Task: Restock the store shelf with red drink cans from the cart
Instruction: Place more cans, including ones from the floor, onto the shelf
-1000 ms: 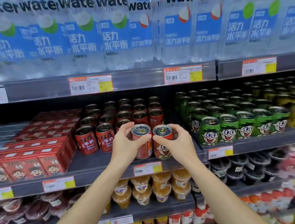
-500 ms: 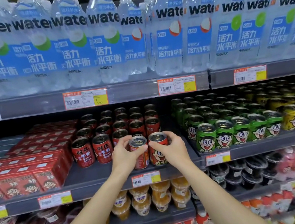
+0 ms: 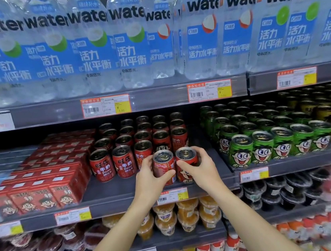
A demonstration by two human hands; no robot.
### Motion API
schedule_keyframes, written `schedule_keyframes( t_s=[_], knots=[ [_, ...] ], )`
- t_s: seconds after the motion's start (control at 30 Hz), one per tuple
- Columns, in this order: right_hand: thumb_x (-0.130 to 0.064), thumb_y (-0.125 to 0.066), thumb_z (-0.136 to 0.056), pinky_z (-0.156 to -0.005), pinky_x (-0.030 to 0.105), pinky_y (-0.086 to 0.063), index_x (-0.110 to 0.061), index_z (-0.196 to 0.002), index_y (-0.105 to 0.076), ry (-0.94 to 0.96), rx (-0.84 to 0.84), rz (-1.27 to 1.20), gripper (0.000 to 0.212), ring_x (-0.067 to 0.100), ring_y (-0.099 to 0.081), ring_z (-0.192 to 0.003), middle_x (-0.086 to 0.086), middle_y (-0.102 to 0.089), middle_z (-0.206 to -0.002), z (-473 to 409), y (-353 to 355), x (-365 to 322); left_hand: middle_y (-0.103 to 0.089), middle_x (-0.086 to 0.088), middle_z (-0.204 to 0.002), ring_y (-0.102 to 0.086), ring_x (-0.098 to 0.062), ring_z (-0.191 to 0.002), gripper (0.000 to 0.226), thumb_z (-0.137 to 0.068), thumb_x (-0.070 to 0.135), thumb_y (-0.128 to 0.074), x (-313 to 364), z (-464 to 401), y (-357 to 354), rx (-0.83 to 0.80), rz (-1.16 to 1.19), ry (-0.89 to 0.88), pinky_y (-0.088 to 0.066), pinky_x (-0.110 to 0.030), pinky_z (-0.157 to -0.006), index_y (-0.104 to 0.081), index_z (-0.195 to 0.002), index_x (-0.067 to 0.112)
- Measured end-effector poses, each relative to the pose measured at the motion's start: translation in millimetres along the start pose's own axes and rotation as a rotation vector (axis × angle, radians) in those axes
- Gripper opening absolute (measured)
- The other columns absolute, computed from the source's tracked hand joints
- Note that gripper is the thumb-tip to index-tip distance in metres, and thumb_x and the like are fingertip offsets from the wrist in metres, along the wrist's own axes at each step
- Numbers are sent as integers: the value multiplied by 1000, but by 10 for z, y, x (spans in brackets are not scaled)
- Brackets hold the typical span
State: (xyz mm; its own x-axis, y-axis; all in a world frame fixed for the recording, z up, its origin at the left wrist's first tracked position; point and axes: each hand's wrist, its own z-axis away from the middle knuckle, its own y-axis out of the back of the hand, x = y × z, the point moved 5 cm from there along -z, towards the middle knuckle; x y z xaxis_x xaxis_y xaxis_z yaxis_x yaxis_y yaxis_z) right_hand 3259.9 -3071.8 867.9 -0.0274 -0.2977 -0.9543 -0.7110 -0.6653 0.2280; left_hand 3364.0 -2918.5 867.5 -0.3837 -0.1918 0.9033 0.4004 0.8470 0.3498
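Since the earlier frames both cans have come down from a tilted, lifted hold to stand upright at the front of the grey shelf [image 3: 114,194]. Head view: the left hand [image 3: 149,182] grips the left red can [image 3: 164,167], fingers curled round its side, and the right hand [image 3: 202,167] grips the right red can [image 3: 186,165] likewise; the two cans touch. They stand just right of the shelved red cans [image 3: 123,161], with green cans [image 3: 263,146] further right.
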Motion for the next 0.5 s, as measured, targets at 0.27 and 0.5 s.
schedule_keyframes(
  t_s=[0.27, 0.5],
  knots=[
    [-35, -82, -80, -68, 1, -43, -29, -124, -47, 10, -14, -28, 56, -14, -55, -96, -19, -58, -113, 55, 31, -39, -46, 10, -126, -52, -12, -118, 80, -77, 44, -78, -53, 99, -51, 138, -153, -38, -49, -40, -100, -37, -144, 27],
    [-32, -82, -81, -67, 3, -45, -31, -122, -48, 4, 30, -89, 53, -13, -58, -95, -17, -61, -113, 107, -12, -2, -56, 4, -122, -57, -14, -111, 62, -79, 34, -79, -40, 179, -162, 288, -52, 28, -50, -40, -96, -43, -128, 22]
  ],
)
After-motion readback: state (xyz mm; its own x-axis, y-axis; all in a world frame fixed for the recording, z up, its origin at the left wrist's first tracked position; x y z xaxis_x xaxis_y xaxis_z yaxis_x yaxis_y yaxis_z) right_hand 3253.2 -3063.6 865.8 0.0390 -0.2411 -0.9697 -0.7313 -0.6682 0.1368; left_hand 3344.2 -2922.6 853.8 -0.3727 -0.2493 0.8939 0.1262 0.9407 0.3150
